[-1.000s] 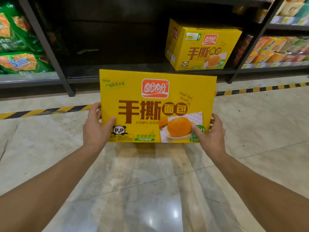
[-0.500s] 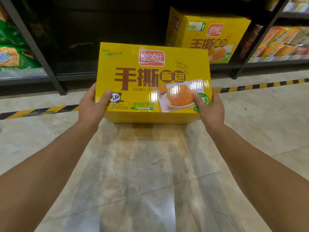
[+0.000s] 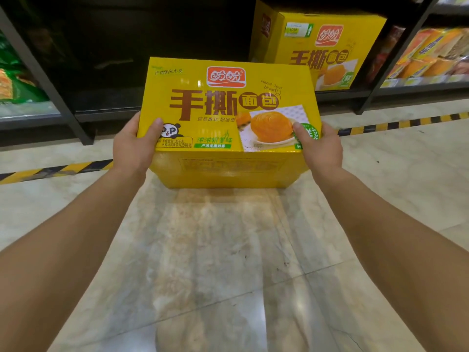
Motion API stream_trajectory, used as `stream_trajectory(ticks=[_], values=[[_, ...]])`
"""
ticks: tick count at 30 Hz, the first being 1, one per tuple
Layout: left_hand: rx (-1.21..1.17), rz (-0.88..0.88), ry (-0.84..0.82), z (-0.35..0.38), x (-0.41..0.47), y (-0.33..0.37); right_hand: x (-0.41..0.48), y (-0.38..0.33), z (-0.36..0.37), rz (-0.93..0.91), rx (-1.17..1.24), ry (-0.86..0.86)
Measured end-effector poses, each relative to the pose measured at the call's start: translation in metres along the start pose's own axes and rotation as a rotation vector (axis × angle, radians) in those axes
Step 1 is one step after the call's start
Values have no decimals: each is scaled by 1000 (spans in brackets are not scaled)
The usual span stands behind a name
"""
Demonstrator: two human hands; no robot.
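The left grip [image 3: 132, 146] clasps the box [image 3: 228, 110] at its left edge, thumb on the printed face. The right grip [image 3: 321, 148] holds the right edge the same way. The box sits low over the floor [image 3: 215, 250], before the bottom shelf [image 3: 106, 113]. The shelf's dark bay lies open left of a second box [image 3: 322, 47]. Since a second ago the held box has tipped back, showing a plain side, and is nearer the shelf.
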State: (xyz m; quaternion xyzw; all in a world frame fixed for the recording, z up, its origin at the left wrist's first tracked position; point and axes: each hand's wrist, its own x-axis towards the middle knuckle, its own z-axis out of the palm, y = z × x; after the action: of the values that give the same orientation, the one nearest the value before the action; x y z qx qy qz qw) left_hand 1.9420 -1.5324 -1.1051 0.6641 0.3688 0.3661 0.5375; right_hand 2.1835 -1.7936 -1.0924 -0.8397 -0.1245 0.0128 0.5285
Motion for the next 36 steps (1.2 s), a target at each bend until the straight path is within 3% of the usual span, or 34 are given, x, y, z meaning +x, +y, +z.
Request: stream_trajectory(ticks=[9,13,20,28,36], values=[[116,48,35,-15,-41,-8,-50,5,-20,-55,38,-1],[272,78,37,-25,-77,-8,-79,19,-32,-84,-3,-12],[361,102,-71,-48,-124,-23,-119,44,-61,-142,-63,-164],[509,-55,-207,-76,-154,-33,-150,61,-85,48,-365,-321],[631,-245,-254,-84,-177,-49,-174,104,-88,140,-441,-488]])
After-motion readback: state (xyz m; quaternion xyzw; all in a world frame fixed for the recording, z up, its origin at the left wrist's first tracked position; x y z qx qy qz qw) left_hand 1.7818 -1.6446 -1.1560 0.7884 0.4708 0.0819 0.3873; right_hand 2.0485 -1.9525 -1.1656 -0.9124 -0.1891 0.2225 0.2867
